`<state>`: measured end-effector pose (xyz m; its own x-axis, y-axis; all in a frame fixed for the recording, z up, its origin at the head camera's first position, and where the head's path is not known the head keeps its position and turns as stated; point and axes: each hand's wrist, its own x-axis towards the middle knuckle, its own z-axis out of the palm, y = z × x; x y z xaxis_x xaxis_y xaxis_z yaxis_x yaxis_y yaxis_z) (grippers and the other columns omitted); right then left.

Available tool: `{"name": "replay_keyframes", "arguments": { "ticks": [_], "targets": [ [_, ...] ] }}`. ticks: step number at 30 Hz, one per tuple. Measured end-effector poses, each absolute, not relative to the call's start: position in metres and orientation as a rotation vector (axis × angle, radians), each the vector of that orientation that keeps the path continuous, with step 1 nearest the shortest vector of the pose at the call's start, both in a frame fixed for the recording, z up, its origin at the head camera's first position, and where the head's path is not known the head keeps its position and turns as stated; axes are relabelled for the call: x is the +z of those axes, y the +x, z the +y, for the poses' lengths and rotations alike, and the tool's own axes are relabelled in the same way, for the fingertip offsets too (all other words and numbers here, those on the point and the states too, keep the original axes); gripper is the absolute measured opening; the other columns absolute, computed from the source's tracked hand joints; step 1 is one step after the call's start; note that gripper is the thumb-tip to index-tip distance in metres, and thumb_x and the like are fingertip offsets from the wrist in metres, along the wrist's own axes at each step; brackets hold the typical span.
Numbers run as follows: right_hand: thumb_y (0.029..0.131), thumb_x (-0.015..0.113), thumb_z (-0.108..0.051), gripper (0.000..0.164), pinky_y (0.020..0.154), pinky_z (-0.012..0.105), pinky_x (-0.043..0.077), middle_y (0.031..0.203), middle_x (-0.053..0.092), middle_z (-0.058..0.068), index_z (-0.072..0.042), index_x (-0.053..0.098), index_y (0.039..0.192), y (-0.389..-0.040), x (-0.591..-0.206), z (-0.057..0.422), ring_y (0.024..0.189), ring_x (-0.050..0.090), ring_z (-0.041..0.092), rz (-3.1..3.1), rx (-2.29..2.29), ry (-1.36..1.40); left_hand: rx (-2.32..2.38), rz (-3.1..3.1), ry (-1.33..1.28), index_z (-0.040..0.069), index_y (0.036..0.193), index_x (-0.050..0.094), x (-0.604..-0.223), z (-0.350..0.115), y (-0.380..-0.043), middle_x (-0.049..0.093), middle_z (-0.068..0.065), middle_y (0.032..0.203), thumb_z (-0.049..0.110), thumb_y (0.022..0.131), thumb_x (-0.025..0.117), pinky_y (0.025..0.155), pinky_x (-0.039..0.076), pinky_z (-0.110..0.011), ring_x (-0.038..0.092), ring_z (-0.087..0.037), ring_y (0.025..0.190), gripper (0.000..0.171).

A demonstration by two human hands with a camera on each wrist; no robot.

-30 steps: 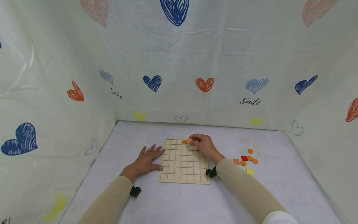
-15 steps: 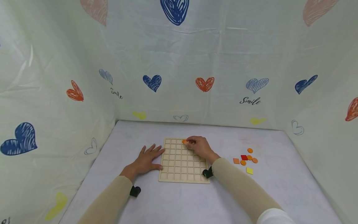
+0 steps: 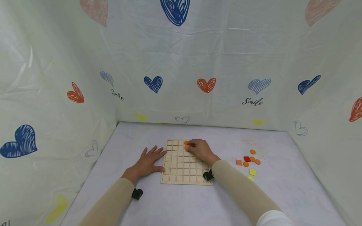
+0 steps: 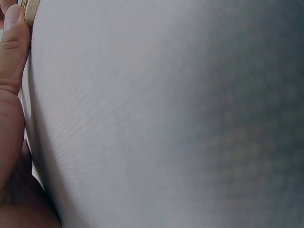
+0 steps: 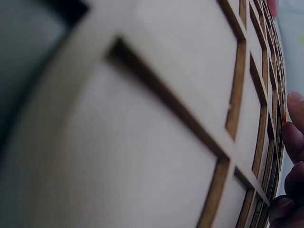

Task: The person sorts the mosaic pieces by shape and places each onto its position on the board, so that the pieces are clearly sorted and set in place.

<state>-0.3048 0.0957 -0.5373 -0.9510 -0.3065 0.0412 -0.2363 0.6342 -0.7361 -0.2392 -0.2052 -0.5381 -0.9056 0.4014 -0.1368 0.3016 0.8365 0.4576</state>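
Observation:
A square wooden grid board (image 3: 181,169) lies on the table. My left hand (image 3: 148,161) rests with spread, straight fingers at its left edge, and the thumb (image 4: 12,42) touches the wooden rim in the left wrist view. Over the far rows, my right hand (image 3: 200,148) pinches a light-orange round piece (image 3: 187,146) between thumb and fingers, low at the grid. Just beyond it, partly covered, an orange disc (image 3: 185,142) sits in a far-row cell. The right wrist view shows the curled fingers (image 5: 294,137) close to the grid, with only a sliver of orange.
Right of the board lie several loose pieces: orange discs (image 3: 253,152), a red square (image 3: 247,159), an orange square (image 3: 238,162) and a yellow square (image 3: 252,172). Another yellow piece (image 3: 250,178) shows partly beside the right sleeve. A heart-printed curtain (image 3: 181,56) stands behind the table.
My right hand has shifted left and slightly nearer with the light-orange round piece, beside the orange disc. A yellow piece has come into view beside the sleeve. My left hand stays put.

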Motion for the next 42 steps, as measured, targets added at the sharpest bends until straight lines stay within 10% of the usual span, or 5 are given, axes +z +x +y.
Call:
{"name": "replay_keyframes", "arguments": {
  "ticks": [24, 42],
  "targets": [
    [0.096, 0.080, -0.026, 0.030, 0.112, 0.047, 0.052, 0.129, 0.075, 0.008, -0.012, 0.079, 0.122, -0.301, -0.536, 0.092, 0.126, 0.066, 0.031, 2.753, -1.198, -0.445, 0.624, 2.793, 0.548, 0.023, 0.163, 0.043, -0.536, -0.206, -0.238, 0.033, -0.009, 0.172, 0.059, 0.087, 0.078, 0.130, 0.001, -0.068, 0.016, -0.039, 0.163, 0.091],
    [0.094, 0.081, -0.032, 0.029, 0.082, 0.032, 0.052, 0.105, 0.072, -0.003, -0.017, 0.081, 0.120, -0.303, -0.538, 0.105, 0.091, 0.060, 0.017, 2.648, -1.406, -0.473, 0.612, 2.799, 0.526, 0.024, 0.163, 0.042, -0.540, -0.206, -0.240, 0.033, -0.006, 0.173, 0.057, 0.086, 0.079, 0.131, 0.000, -0.066, 0.015, -0.036, 0.164, 0.092]
  ]
}}
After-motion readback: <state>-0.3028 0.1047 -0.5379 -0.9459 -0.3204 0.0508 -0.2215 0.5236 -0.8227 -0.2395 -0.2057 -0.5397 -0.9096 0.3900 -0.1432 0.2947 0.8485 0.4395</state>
